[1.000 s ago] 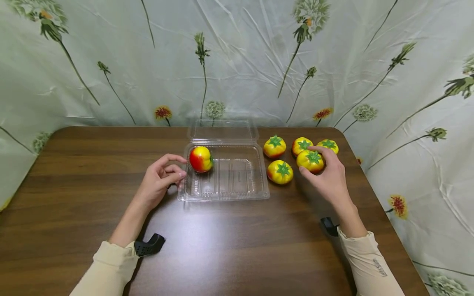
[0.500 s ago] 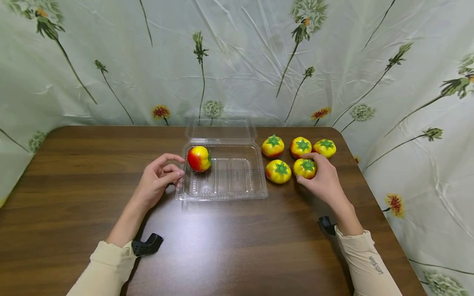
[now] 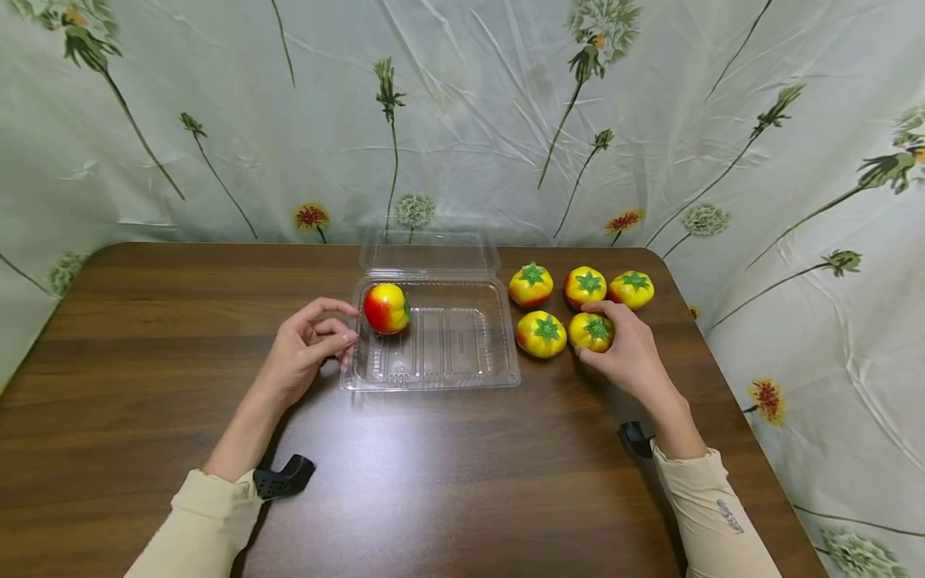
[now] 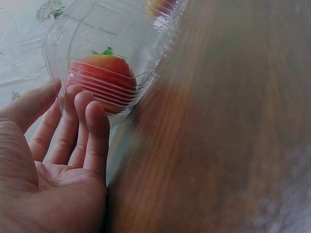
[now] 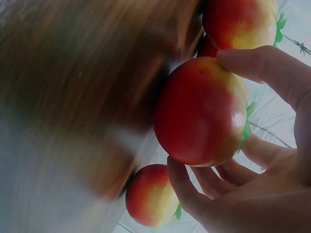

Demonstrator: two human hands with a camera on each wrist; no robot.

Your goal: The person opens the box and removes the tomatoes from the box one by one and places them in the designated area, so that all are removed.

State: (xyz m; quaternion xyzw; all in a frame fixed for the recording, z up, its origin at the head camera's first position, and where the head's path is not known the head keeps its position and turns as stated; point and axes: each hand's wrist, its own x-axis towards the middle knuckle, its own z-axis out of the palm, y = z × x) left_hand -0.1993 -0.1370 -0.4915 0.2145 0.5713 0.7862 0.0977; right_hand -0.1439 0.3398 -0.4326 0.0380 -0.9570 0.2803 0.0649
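Observation:
My right hand [image 3: 627, 345] grips an artificial tomato [image 3: 590, 332], red and yellow with a green star-shaped leaf top, between thumb and fingers. In the right wrist view this tomato [image 5: 201, 114] sits low over the tabletop, thumb on one side and fingertips on the other. My left hand [image 3: 303, 349] pinches the left rim of a clear plastic clamshell box [image 3: 462, 381], its lid raised at the back. Inside the box, at its left end, another tomato [image 3: 386, 309] lies tipped on its side. The left wrist view shows curled fingers [image 4: 97, 121] against the ribbed wall.
Several more tomatoes stand right of the box: one beside its corner [image 3: 531, 286], one in front [image 3: 541, 335], and a pair at the back [image 3: 585, 287]. The wooden table [image 3: 405, 482] meets a flower-print cloth [image 3: 462, 120] behind.
The right hand has brought its tomato left and down toward the near row, away from the back tomatoes. My left hand stays at the box rim. The head view has shifted slightly.

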